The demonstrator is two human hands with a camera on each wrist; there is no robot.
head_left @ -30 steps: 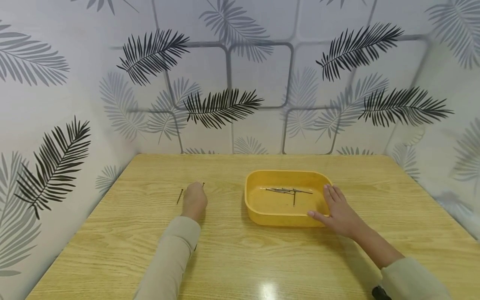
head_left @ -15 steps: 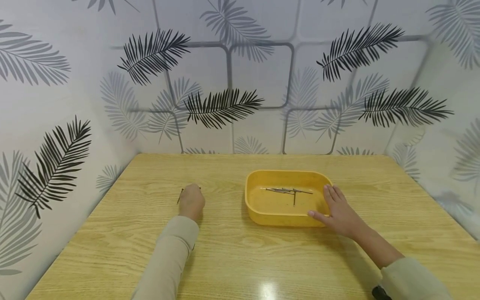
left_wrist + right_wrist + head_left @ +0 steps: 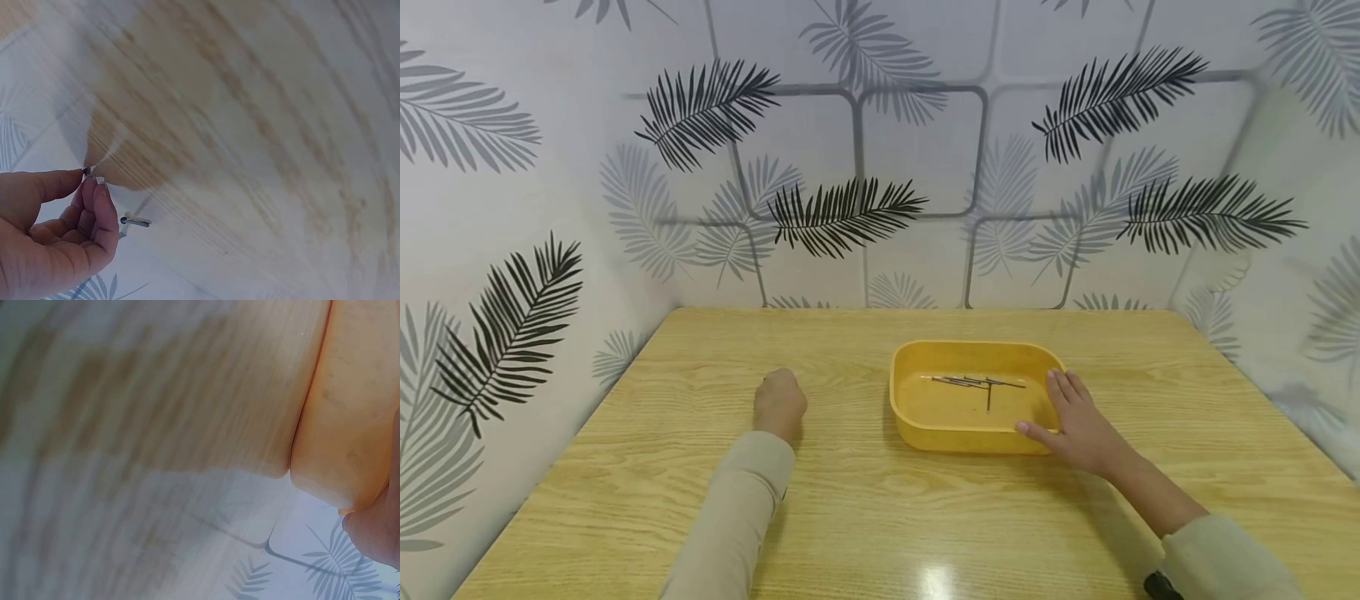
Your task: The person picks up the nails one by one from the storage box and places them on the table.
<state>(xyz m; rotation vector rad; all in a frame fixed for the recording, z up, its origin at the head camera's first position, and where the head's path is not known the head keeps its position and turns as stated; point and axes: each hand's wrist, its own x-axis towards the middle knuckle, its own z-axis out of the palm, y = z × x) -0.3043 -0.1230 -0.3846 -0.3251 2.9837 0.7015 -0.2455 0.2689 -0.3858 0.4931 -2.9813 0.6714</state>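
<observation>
My left hand [image 3: 780,406] is low over the left part of the table, pinching a nail [image 3: 87,170] between thumb and fingertips. Most of that nail is hidden by the fingers. Just beyond the curled fingers, a second nail [image 3: 135,221] shows in the left wrist view. A yellow plastic tray [image 3: 970,439] stands right of the middle, with several thin nails [image 3: 958,382] lying on its bottom. At its right end rests my right hand [image 3: 1086,429], fingers straight over the side rim and thumb along the front rim.
The tray stands on a light wood-grain table [image 3: 865,517]. Behind it rises a wall [image 3: 917,150] with a leaf pattern. A small dark tip [image 3: 785,493] peeks out beside the left sleeve [image 3: 737,508].
My left hand has shifted slightly left, and the nails beside it in the earlier head frames are now covered. The right hand and the tray have stayed put.
</observation>
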